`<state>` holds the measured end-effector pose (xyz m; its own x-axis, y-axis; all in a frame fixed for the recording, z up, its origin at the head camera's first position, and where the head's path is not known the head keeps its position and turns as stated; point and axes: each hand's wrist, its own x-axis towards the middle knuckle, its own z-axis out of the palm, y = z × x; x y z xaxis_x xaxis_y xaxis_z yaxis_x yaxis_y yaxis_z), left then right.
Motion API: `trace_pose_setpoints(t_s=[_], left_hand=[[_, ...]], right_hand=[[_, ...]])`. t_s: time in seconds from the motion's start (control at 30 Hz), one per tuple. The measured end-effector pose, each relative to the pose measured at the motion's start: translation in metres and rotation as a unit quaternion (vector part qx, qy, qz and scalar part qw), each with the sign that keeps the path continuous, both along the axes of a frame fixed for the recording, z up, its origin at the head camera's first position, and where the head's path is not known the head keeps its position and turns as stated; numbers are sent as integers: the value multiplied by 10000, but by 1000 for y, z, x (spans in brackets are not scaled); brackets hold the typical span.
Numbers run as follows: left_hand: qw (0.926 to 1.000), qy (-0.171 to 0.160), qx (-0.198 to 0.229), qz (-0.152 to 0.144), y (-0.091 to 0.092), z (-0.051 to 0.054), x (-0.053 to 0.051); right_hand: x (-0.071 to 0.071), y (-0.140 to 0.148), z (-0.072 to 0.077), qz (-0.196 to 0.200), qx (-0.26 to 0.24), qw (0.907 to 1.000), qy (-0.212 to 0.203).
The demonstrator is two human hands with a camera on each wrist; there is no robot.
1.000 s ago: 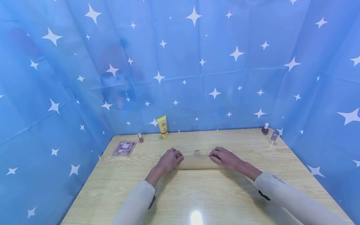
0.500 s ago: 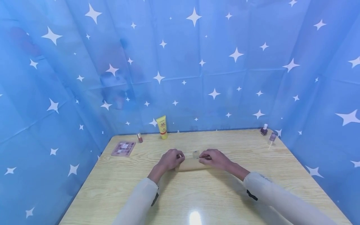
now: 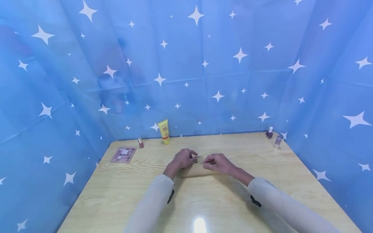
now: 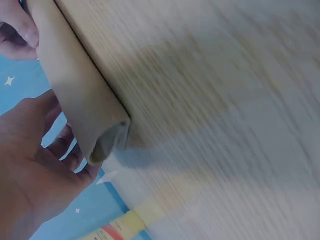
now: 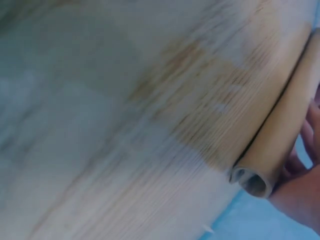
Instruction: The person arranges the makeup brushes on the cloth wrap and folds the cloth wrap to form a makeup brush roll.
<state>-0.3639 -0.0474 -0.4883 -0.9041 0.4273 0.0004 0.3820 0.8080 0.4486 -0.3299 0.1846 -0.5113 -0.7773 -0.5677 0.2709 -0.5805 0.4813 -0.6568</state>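
A tan, leather-like roll-up case (image 3: 199, 171) lies rolled on the table, a small tab at the middle of its far side. My left hand (image 3: 184, 158) is at that tab, its thumb and finger seeming to pinch it. Close by on the right, my right hand (image 3: 219, 163) holds the roll, fingertips together near small metal fittings. In the left wrist view, the left hand (image 4: 40, 165) lies behind the case (image 4: 82, 85), whose open spiral end faces the camera. From the right wrist, the right hand (image 5: 302, 192) grips the case (image 5: 282, 125) from behind; fingertips are partly hidden.
On the wooden table (image 3: 140, 194), an eyeshadow palette (image 3: 123, 155), a lipstick (image 3: 141, 143) and a yellow tube (image 3: 164, 131) stand or lie at back left. A dark nail polish bottle (image 3: 269, 132) and a purple bottle (image 3: 278, 140) are at back right. A starry blue curtain surrounds the table.
My right hand has moved left along the roll toward its middle. Then the left hand has slid right from the roll's left end to the tab. The hands are now close together.
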Motion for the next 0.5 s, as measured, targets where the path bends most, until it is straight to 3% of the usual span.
trace_pose_setpoints(t_s=[0.23, 0.5], left_hand=[[9995, -171, -94, 247, 8, -3, -1], [9996, -154, 92, 233, 13, -7, -7]], right_hand=[[2, -2, 3, 238, 54, 9996, 148], [3, -4, 4, 86, -39, 9998, 195]])
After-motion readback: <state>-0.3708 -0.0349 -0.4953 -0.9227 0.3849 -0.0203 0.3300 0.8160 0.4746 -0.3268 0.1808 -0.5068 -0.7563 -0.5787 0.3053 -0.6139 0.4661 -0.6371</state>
